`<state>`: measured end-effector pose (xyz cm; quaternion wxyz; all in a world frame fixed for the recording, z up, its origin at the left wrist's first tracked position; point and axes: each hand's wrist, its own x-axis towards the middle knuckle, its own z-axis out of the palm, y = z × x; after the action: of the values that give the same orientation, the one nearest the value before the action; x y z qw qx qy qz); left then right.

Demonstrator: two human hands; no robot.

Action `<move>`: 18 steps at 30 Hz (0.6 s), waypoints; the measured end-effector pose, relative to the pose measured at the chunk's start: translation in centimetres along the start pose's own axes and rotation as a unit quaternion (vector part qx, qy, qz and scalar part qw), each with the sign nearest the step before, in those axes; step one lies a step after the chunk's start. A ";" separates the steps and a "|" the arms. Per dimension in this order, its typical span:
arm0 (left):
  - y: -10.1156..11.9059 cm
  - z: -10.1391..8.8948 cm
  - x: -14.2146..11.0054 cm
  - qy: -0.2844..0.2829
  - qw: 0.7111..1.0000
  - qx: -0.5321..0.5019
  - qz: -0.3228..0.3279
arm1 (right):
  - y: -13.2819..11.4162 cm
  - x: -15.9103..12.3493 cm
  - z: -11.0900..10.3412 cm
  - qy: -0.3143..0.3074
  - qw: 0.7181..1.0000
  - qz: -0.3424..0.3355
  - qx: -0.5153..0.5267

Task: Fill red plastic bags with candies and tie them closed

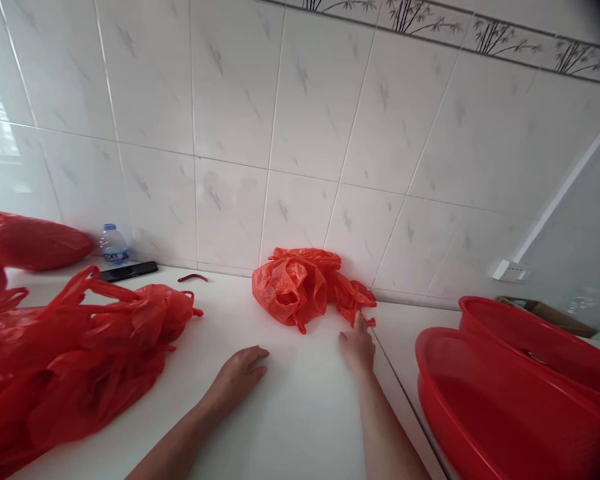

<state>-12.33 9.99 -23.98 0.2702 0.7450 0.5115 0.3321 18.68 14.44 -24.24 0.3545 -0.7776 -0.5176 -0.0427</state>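
One crumpled red bag (305, 287) lies at our open right hand (359, 345); our left hand (241, 373), also open, is nearby.

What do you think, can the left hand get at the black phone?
Probably yes: the left hand looks open and holds nothing, and bare tabletop leads up to the phone's right end, though the red bags crowd its left end.

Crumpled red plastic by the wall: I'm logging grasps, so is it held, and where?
The left hand holds nothing. The right hand has fingertips at the right end of the red plastic; whether pinching it, I cannot tell.
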 end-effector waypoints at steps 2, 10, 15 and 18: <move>0.4 -0.2 0.1 -0.001 1.000 -0.008 -0.007 | -0.2 0.0 0.1 -0.018 0.999 0.006 -0.033; 0.6 -0.5 0.5 -0.003 0.999 -0.015 -0.031 | -1.6 -3.0 -1.2 -0.084 0.992 0.042 -0.079; 1.1 -0.2 0.1 0.014 1.000 -0.021 -0.014 | -4.3 -8.9 -2.8 -0.117 0.992 -0.014 -0.051; 2.1 0.8 0.0 0.035 0.997 -0.074 -0.005 | -6.7 -12.6 -3.8 -0.155 0.983 -0.099 -0.006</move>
<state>-10.46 9.21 -22.94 0.3083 0.7085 0.4983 0.3934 8.43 3.81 -23.50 0.2597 -0.7218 -0.6403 0.0403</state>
